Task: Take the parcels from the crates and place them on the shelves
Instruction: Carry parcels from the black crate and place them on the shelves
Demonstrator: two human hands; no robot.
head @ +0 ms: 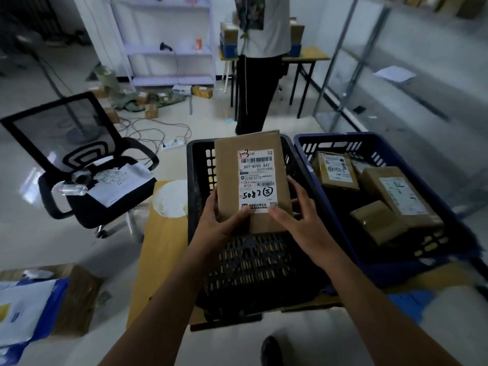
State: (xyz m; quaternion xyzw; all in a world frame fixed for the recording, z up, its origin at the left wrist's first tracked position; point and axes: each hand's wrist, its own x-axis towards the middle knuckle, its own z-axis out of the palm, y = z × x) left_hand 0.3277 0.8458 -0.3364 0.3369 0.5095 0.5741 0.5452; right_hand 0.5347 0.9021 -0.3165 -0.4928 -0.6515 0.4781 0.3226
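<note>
Nearest the camera, two bare forearms reached over a black crate (196, 180) that sat on a yellow wooden table (158, 249). The left hand (217, 224) gripped the lower left corner of a flat cardboard parcel (228, 175), with its thumb on the front and its fingers curled behind. The right hand (299, 220) grasped the lower right edge, thumb on the front and fingers spread along the side. The parcel was held above the black crate, its white shipping label facing the camera with "5082" handwritten low on it. Just beside on the right stood a blue crate (306, 140) holding several brown parcels (397, 196). To the left was a black office chair (55, 128) with papers on its seat. Farther back a person (261, 75) stood before a desk (314, 55), and white shelves (171, 48) lined the wall.
</note>
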